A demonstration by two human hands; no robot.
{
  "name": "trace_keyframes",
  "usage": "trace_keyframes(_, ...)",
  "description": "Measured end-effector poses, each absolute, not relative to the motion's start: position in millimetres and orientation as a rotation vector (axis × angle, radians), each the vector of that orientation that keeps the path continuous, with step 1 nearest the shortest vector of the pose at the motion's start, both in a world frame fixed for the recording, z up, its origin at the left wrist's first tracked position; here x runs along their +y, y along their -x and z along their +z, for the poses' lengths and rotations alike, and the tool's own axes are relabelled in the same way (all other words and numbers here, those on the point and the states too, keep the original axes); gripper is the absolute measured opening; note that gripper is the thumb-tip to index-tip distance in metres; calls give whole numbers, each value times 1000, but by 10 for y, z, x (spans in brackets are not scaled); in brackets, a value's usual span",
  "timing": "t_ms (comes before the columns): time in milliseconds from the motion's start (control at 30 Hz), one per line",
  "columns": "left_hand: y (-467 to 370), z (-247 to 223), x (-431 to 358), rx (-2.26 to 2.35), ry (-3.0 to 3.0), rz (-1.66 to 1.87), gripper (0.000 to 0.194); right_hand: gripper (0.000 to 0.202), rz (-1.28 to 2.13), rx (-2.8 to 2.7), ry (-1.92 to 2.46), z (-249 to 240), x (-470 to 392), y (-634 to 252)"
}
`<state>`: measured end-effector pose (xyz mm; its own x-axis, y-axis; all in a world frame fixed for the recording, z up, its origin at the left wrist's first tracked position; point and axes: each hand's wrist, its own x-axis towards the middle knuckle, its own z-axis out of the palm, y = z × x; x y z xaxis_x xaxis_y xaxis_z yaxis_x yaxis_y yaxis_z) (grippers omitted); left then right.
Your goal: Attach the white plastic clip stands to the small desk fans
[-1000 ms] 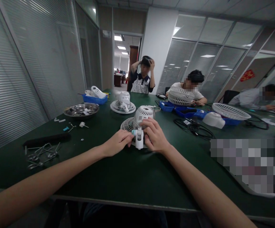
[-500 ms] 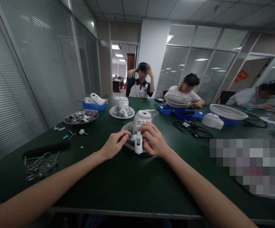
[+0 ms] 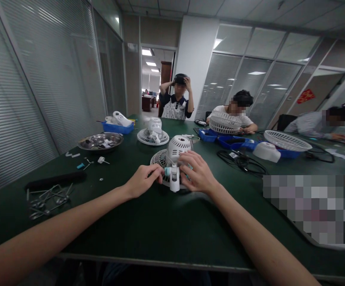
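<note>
In front of me a small white fan [image 3: 179, 147] lies face down on its grille [image 3: 158, 158], its slotted motor housing upward and a white neck bracket [image 3: 174, 183] pointing toward me. A teal knob [image 3: 167, 171] sticks out from the bracket's left side. My left hand [image 3: 144, 180] is closed in a pinch at the knob's outer end. My right hand [image 3: 198, 171] curls round the right side of the housing and bracket, steadying them. A bit of teal shows between its fingers; what its fingertips touch is partly hidden.
Left are a metal bowl [image 3: 101, 142] of small parts, bent metal rods [image 3: 49, 201], a black bar [image 3: 56, 180] and a blue tray [image 3: 118, 127]. Another fan [image 3: 153, 136] lies beyond. Black cables [image 3: 240, 162], fan guards and blue trays occupy the right. Several people sit around the table.
My left fingertips have drawn slightly left, exposing more of the teal knob. My right fingers have loosened and lifted a little. The whole view has shifted slightly.
</note>
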<state>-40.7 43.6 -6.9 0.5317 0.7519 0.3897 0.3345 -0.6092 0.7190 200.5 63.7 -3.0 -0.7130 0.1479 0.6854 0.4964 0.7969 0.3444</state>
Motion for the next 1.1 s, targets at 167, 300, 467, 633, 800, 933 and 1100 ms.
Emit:
trace_keyframes(167,432,-82,447,860,-2206,943,31,11,-829,-2290,486,8,640,-2061)
trace_keyframes(300,460,-54,439,859,-2244,934,28,11,-885,-2341,584,86,566,-2036)
trace_keyframes(467,472,-47,441,868,-2271,939,27,30,-879,-2402,710,108,490,-1989)
trace_keyframes(633,455,-63,436,880,-2270,907,22,34,-824,-2414,816,42,472,-1985)
trace_keyframes(800,444,-22,401,917,-2498,817,20,34,-782,-2504,956,63,483,-2010)
trace_keyframes(933,440,-30,402,1004,-2761,778,20,36,-773,-2516,989,86,487,-2004)
trace_keyframes(1100,440,-68,426,1131,-2784,782,20,38,-770,-2537,1034,82,483,-1984)
